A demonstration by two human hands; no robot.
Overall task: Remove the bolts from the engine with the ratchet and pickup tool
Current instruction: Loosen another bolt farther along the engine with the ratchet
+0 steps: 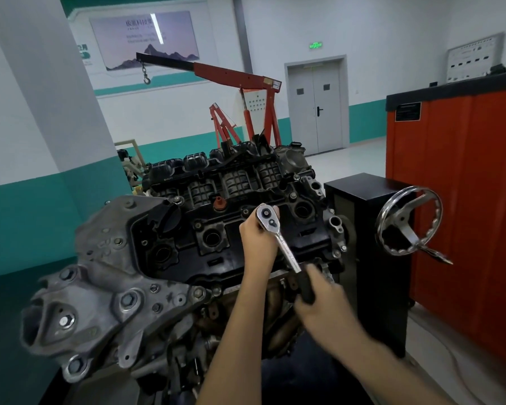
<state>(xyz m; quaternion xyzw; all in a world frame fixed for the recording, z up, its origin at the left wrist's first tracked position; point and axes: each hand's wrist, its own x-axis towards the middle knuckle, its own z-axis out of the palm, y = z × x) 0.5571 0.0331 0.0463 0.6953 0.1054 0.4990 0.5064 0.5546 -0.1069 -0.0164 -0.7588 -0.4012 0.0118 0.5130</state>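
Observation:
An engine (pixel 187 244) with a black valve cover fills the middle of the view, on a stand. A chrome ratchet (pixel 284 247) sits with its round head over the cover's right part. My left hand (pixel 257 241) is cupped round the ratchet's head from below and the left, fingers curled under it. My right hand (pixel 324 302), blurred, grips the ratchet's black handle at the lower right. The bolt under the head is hidden. Several bolts (pixel 197 225) show along the cover's rim. No pickup tool is in view.
A chrome handwheel (pixel 406 226) on a black stand box (pixel 362 229) sits right of the engine. An orange tool cabinet (pixel 462 200) stands at the far right. A red engine hoist (pixel 246 92) stands behind. A pillar and green-banded wall are on the left.

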